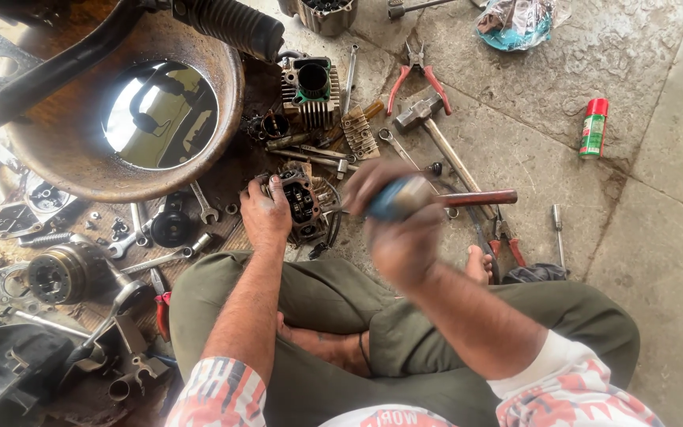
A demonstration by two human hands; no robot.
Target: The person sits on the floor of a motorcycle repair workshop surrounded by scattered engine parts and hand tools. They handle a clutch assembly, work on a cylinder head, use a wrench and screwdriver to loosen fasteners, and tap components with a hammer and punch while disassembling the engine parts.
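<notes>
Left hand (266,213) clamped on the cylinder head (303,207), pinning it to the floor between my knees so it can't skid. Right hand (393,217) closed round a blurred blue-handled tool (436,198), raised just beside it. Wrenches, pliers (416,75), a hammer (436,126) lie within reach on stained concrete floor (658,237); workshop ground.

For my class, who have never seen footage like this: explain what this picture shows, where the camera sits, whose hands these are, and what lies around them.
The camera is worn on a person's head and looks down at their lap as they sit cross-legged on a stone floor. Their left hand steadies a greasy engine cylinder head. Their right hand, blurred, grips a hammer with a reddish-brown handle. Around lie wrenches, red-handled pliers, a finned cylinder block and a red-capped spray can.
</notes>
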